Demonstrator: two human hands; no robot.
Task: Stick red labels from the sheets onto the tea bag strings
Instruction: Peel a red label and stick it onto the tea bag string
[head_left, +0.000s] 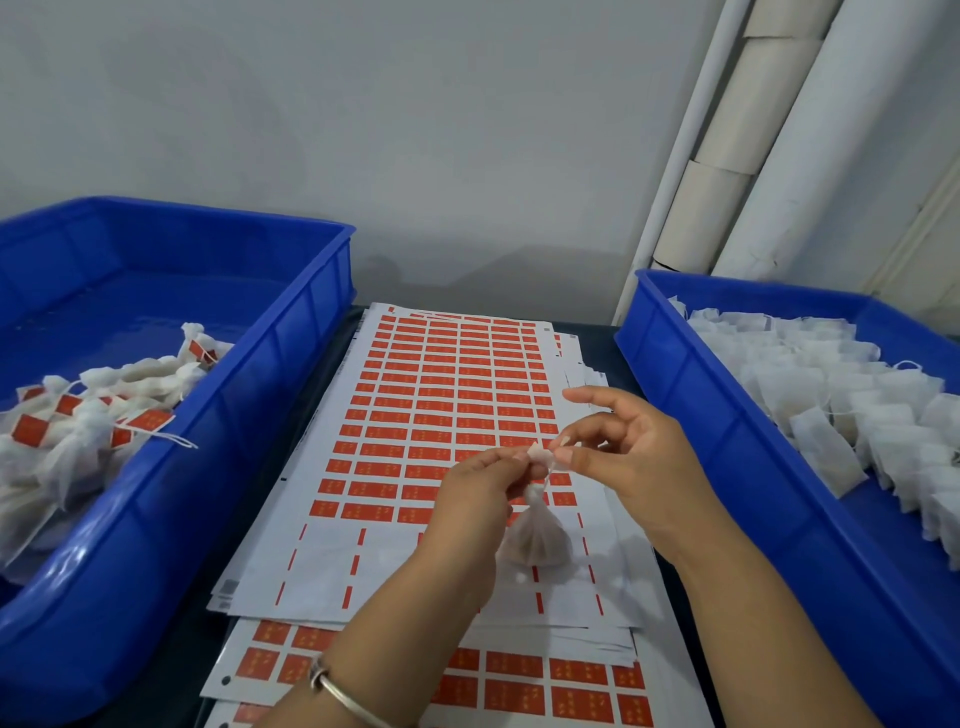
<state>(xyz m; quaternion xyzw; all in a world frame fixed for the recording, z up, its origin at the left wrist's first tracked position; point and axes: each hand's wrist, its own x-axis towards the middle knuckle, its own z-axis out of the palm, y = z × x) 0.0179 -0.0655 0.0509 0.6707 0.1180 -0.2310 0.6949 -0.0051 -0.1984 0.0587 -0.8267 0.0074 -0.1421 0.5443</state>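
Note:
Over the middle of the label sheet (447, 415) my left hand (480, 499) pinches the gathered top of a white tea bag (537, 543), which hangs below my fingers. My right hand (623, 447) pinches the same top from the right, thumb and forefinger on the string end, other fingers spread. The sheet carries rows of red labels (431, 435); its near rows are peeled bare. I cannot see a label on the string between my fingers.
A blue tray (291, 364) on the left holds several tea bags with red labels (78, 415). A blue tray (727, 431) on the right holds several unlabelled white tea bags (841, 395). More label sheets (519, 675) lie stacked near me. White pipes (727, 156) stand at the back right.

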